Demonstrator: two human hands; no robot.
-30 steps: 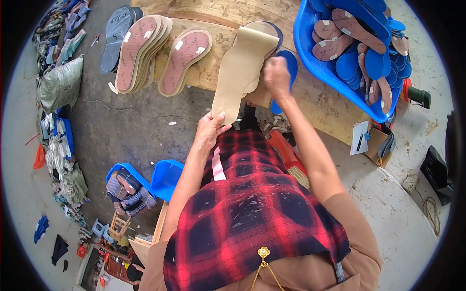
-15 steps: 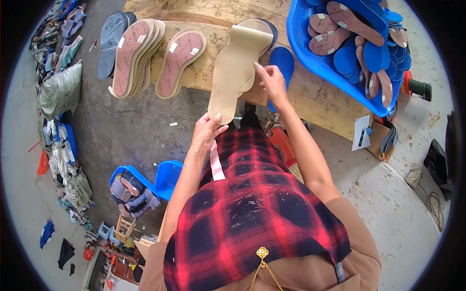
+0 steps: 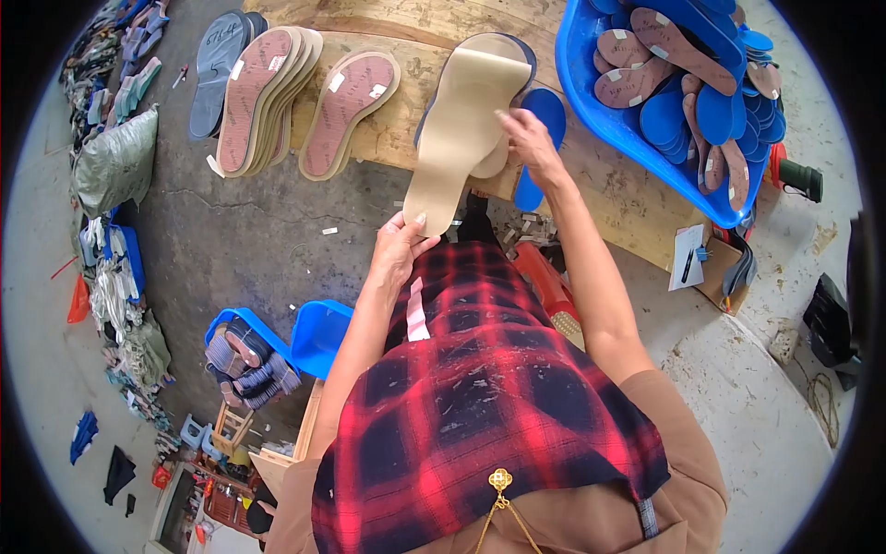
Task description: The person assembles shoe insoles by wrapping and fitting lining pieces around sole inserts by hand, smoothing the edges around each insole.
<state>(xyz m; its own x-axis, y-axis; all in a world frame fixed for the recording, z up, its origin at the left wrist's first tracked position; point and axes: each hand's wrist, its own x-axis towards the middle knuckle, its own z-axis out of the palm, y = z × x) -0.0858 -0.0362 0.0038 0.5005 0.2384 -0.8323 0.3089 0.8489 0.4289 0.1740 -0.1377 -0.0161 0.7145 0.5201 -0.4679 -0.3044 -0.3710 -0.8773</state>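
Observation:
My left hand (image 3: 401, 247) pinches the near, narrow end of a long beige insole (image 3: 452, 138), thumb on top. The insole slants up over the table edge, its far end bent over in a straight fold. My right hand (image 3: 537, 152) has its fingers drawn together at the insole's right edge; the fingertips' undersides are hidden. Beneath the held piece are more beige insoles (image 3: 490, 164) and a dark-edged one, partly covered. Just right of them lies a blue insole (image 3: 543, 120), partly behind my right hand.
On the wooden table (image 3: 397, 60) stand a pink-topped insole pair (image 3: 349, 106), a stack of pink-topped insoles (image 3: 258, 102) and grey insoles (image 3: 218, 78). A blue basin (image 3: 637, 166) of blue and pink insoles sits at right. A red stool (image 3: 544, 282) is below.
The insole's near end stays in my left hand while its middle bends more. My right hand has shifted slightly right and up, with its fingers more gathered. The whole view has shifted slightly.

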